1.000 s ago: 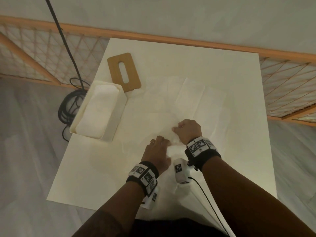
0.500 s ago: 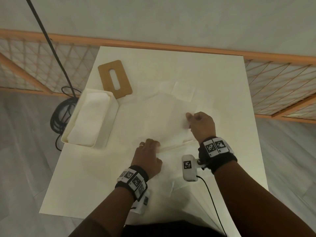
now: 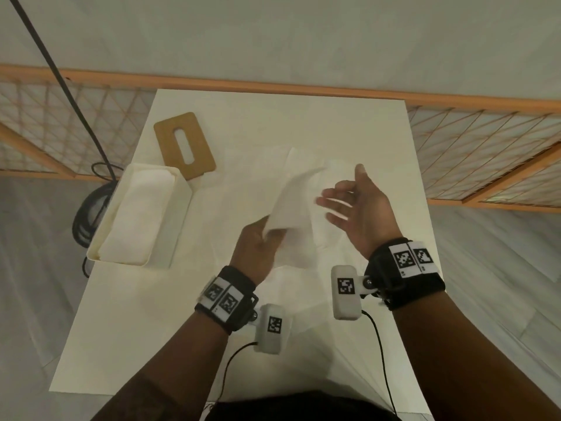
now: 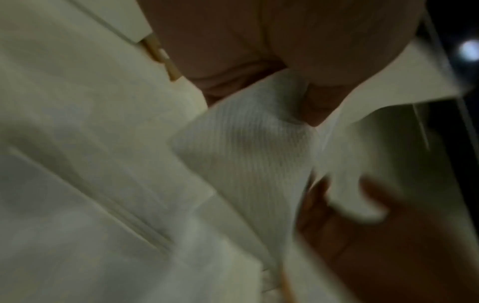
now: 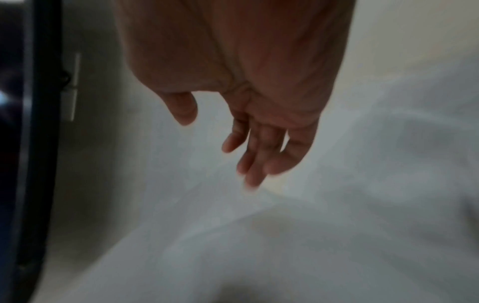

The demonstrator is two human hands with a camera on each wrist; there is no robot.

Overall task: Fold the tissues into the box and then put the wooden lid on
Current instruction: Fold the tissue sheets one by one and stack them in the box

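Note:
My left hand [image 3: 258, 244] pinches the near end of a folded white tissue [image 3: 293, 208] and holds it raised over the middle of the table; in the left wrist view the ribbed tissue [image 4: 249, 143] runs out from under the thumb. Just right of it my right hand [image 3: 352, 205] hovers with fingers spread and straight, holding nothing, as the right wrist view [image 5: 249, 147] also shows. The cream tissue box [image 3: 179, 232] stands open at the left with folded tissues [image 3: 136, 214] inside. Behind it the wooden lid [image 3: 185, 145], with a slot, lies flat.
More unfolded tissues [image 3: 328, 238] lie spread on the white table [image 3: 121, 329] under my hands. A black cable coil [image 3: 88, 214] sits on the floor left of the box. An orange lattice rail [image 3: 303, 86] runs along the table's far edge.
Both hands rose off the table. The left hand lifted the folded tissue up; the right hand let go of it and opened, moving right and away.

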